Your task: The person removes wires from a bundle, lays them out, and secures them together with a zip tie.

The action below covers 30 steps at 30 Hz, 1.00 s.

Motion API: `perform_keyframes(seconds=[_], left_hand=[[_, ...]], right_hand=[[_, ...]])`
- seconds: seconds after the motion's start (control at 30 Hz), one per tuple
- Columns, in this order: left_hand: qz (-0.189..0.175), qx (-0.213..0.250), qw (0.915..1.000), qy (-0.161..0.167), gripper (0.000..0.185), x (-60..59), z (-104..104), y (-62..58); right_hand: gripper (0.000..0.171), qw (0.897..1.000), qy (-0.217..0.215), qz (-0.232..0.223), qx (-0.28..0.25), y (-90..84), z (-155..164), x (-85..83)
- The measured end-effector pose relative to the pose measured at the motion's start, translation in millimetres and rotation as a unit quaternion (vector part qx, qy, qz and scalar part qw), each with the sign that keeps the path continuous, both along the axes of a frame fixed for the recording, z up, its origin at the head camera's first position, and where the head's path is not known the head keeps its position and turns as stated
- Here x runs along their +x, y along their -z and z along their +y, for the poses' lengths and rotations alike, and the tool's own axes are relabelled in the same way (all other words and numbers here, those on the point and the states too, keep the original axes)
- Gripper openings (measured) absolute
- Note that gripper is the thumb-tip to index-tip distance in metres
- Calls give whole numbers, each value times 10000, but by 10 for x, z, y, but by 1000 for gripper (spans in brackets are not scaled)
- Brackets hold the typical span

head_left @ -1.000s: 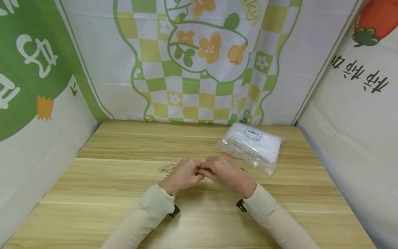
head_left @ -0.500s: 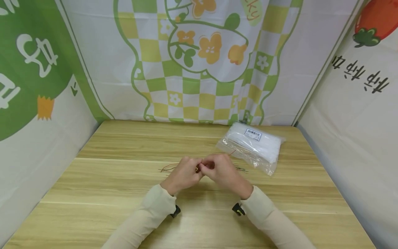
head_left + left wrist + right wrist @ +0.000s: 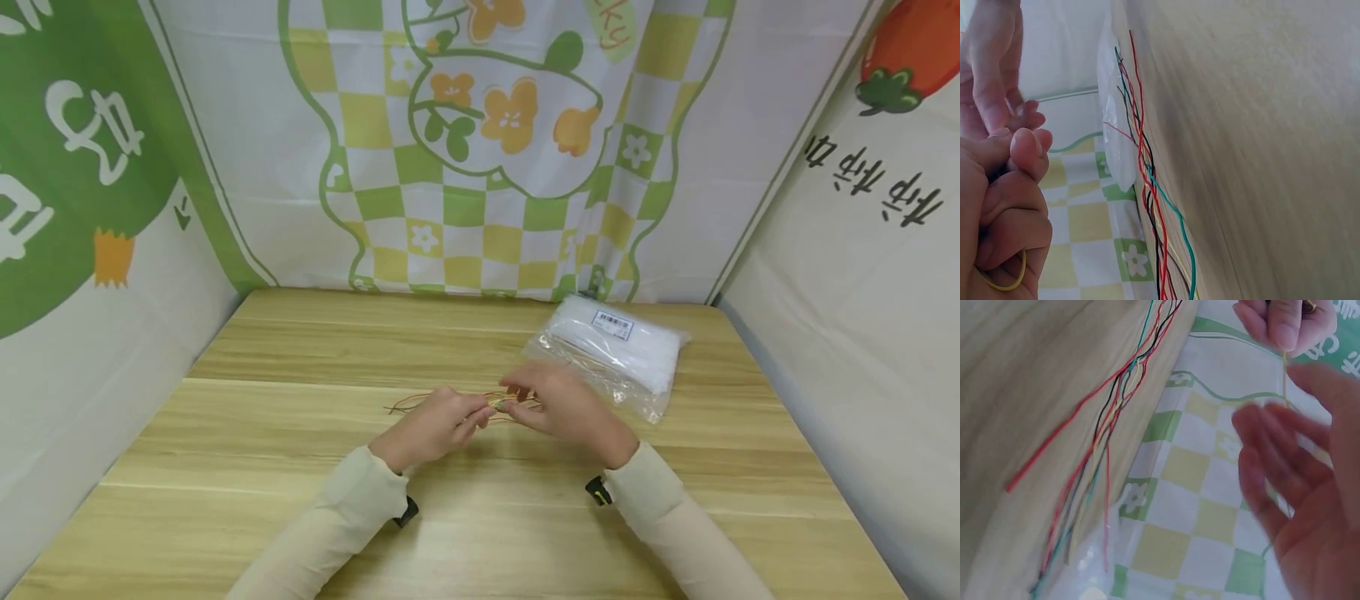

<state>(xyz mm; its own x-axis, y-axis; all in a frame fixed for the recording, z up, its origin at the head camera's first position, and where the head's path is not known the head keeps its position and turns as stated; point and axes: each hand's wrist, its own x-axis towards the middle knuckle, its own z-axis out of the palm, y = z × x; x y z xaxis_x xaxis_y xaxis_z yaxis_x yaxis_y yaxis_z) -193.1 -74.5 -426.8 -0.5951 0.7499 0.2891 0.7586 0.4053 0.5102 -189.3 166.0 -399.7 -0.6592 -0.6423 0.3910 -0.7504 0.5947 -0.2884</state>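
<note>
My left hand [image 3: 435,425] pinches a thin yellow wire [image 3: 1285,381] between thumb and forefinger. A loop of that wire shows under its curled fingers in the left wrist view. My right hand [image 3: 566,412] is just to the right, thumb and fingers spread apart and blurred in the right wrist view. From the left fingertips the wire runs down behind the right fingers, which are not closed round it. Below both hands a loose bundle of red, black, green and yellow wires [image 3: 1147,164] lies on the wooden table [image 3: 480,517], partly hidden by the hands in the head view.
A clear plastic bag [image 3: 622,342] with white contents and a barcode label lies at the back right, close beyond my right hand. Printed cloth [image 3: 480,225] hangs along the table's back edge, and more cloth stands on both sides.
My right hand has come away from the left fingertips, moved slightly right and spread its fingers. The left hand has shifted a little and still pinches the wire. More of the bundle shows between the hands.
</note>
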Motion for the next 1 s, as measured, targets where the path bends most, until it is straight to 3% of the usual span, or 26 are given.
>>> perform_keyframes(seconds=[0.1, 0.2, 0.37, 0.67, 0.9, 1.0], left_hand=[[-116, -63, 9999, 46, 29, -14, 11, 17], [-402, -94, 9991, 138, 30, -34, -5, 16], [-914, -96, 9957, 84, 33, -70, -159, -9], [-1059, -118, 9938, 330, 34, -125, -435, 16], [-1158, -245, 9927, 253, 37, -131, -424, -2], [-1152, -246, 9927, 267, 36, -134, -392, -19]], right_hand=[[11, 9960, -531, 542, 466, -8, -11, 10], [5, 9918, -783, 791, 630, -25, 3, 17], [24, 9919, -570, 934, 640, -37, 175, -26], [36, 9888, -357, 1233, 764, -33, 402, -77], [8, 9925, -542, 767, 781, 35, 313, -21], [7, 9925, -616, 685, 805, 49, 255, 7]])
